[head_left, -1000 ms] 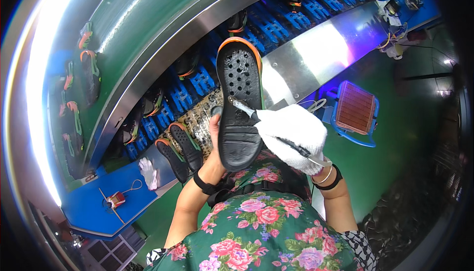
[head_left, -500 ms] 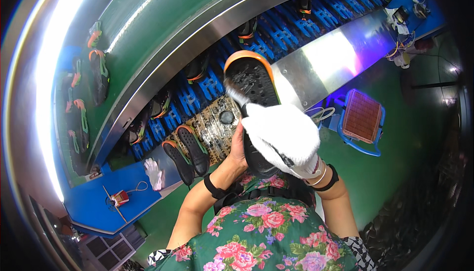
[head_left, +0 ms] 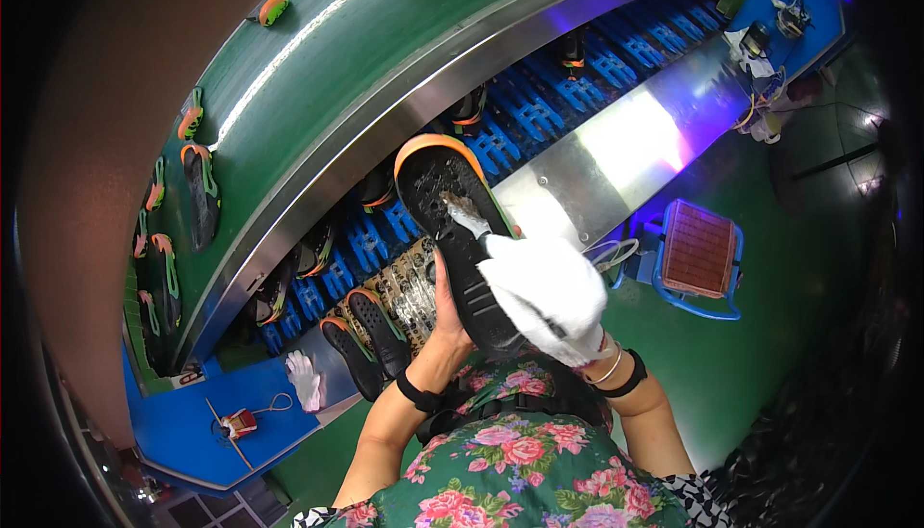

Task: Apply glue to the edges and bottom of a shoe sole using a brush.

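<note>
My bare left hand (head_left: pixel 447 305) grips a black shoe sole (head_left: pixel 460 263) with an orange rim at its far end, tilted up in front of me. In a white glove, my right hand (head_left: pixel 547 289) is closed around a brush (head_left: pixel 466 216), its handle mostly hidden by the glove. The bristles touch the sole's upper face near its far half, where the surface looks wet and dark. Left of my left hand, a black sole (head_left: pixel 381 334) with orange and green edging rests beside a similar black sole (head_left: pixel 352 359).
A blue slatted conveyor (head_left: pixel 539 119) carrying several soles runs behind a metal ledge (head_left: pixel 587 157). Beyond it, more soles lie on a green belt (head_left: pixel 318 66). A loose glove (head_left: pixel 304 380) and a small red device (head_left: pixel 237 423) sit at left; a blue-framed stool (head_left: pixel 699 251) stands right.
The sole has shifted slightly left and toward me, still in my left hand. The brush has moved from the sole's left edge onto the middle of its face. The whole view has shifted a little.
</note>
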`<state>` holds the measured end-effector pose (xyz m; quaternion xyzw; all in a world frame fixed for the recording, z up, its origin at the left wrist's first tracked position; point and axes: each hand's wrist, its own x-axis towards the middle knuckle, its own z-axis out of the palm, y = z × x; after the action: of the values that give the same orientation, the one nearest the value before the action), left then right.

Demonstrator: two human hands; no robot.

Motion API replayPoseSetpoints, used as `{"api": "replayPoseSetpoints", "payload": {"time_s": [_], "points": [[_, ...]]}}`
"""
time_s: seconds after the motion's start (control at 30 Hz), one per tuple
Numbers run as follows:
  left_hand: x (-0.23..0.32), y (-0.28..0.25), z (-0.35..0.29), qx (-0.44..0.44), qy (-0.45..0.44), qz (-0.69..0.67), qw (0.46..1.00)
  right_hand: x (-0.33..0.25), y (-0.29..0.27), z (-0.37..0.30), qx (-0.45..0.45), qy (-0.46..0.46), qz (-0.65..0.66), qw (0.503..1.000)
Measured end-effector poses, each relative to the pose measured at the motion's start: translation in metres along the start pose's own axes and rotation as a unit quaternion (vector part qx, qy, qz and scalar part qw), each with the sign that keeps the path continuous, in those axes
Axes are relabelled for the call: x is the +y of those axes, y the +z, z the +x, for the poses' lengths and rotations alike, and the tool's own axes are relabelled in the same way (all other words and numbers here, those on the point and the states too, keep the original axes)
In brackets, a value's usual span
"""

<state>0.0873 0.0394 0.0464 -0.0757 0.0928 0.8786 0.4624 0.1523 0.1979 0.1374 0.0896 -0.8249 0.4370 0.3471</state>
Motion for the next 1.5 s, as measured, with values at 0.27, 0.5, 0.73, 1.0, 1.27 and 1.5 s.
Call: {"api": "replayPoseSetpoints", "payload": {"time_s": [0.27, 0.5, 0.73, 1.0, 1.27, 1.5], "points": [[-0.006, 0.02, 0.03, -0.032, 0.041, 0.052, 0.997, 0.004, -0.008, -0.006, 0.021, 0.046, 0.065, 0.997], [-0.011, 0.008, 0.043, -0.109, 0.007, 0.005, 0.994, -0.005, -0.004, -0.022, 0.027, 0.098, 0.186, 0.977], [-0.016, 0.017, 0.038, -0.084, 0.029, -0.012, 0.996, -0.012, -0.005, -0.034, -0.016, 0.026, 0.089, 0.996], [-0.008, 0.01, 0.047, -0.078, 0.036, 0.016, 0.996, -0.003, -0.014, -0.044, -0.04, 0.01, 0.057, 0.998], [-0.003, 0.005, 0.049, -0.103, 0.053, 0.004, 0.993, 0.003, -0.017, -0.052, -0.031, 0.025, 0.081, 0.996], [-0.007, 0.018, 0.049, -0.113, 0.065, -0.037, 0.991, 0.012, -0.03, -0.048, -0.044, 0.112, 0.136, 0.983]]}}
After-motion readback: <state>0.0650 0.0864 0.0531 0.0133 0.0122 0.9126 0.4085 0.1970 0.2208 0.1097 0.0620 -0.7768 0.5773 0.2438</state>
